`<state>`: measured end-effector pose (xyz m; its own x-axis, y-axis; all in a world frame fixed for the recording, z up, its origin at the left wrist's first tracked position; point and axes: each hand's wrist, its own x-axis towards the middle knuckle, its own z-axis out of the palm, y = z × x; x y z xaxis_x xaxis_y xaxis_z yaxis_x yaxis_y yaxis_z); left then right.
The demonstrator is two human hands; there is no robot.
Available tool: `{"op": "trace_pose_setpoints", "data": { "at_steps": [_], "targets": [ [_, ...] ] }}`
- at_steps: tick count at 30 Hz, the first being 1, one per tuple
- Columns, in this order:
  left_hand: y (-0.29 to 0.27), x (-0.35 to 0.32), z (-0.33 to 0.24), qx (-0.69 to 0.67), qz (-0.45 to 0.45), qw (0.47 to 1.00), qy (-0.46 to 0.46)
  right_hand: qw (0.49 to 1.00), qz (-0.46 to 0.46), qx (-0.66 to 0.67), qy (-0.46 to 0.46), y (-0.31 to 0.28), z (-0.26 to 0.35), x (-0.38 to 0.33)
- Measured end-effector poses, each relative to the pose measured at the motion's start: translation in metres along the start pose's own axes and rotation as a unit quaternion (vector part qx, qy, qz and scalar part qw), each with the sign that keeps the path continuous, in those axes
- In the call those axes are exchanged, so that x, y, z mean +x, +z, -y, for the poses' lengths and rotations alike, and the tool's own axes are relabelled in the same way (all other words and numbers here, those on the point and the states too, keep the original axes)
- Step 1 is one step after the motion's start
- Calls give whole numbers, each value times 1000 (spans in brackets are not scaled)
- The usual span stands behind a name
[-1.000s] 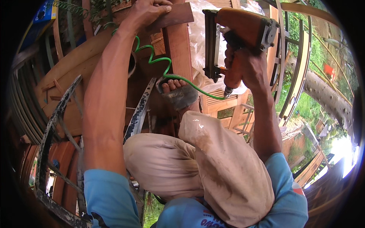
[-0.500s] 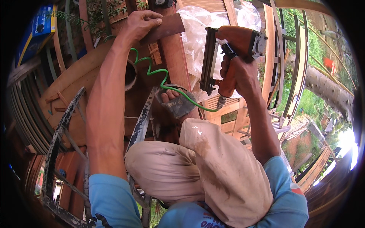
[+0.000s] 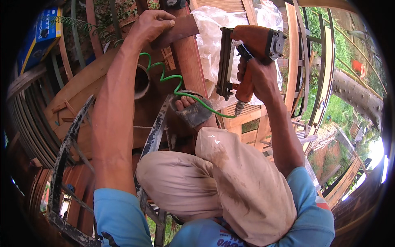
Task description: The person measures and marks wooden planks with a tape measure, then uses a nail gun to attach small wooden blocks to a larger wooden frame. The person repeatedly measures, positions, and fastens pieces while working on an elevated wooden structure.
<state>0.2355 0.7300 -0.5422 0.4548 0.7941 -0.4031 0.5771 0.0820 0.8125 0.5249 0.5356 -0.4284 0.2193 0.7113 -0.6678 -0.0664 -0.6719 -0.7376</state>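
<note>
Since one second ago, the gap between the nail gun [image 3: 256, 41] and the brown wood piece [image 3: 177, 31] has widened. Left hand [image 3: 153, 27] pinches the wood piece at one end, over the reddish plank [image 3: 190, 61]; contact with the plank cannot be determined. Right hand [image 3: 261, 79] is closed around the nail gun's handle, right of the wood piece, apart from it. Green hose [image 3: 177, 83] joins the handle's base.
</note>
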Motion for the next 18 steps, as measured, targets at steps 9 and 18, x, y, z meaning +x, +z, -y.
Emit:
{"op": "trace_pose_setpoints", "data": {
  "at_steps": [9,18],
  "targets": [
    [0,-1,-3,14,-4,1000,10,1000,-2,20,5,6,-2,3],
    [3,1,5,-29,-8,999,20,999,-13,-36,-6,11,9,-2]
  ]
}}
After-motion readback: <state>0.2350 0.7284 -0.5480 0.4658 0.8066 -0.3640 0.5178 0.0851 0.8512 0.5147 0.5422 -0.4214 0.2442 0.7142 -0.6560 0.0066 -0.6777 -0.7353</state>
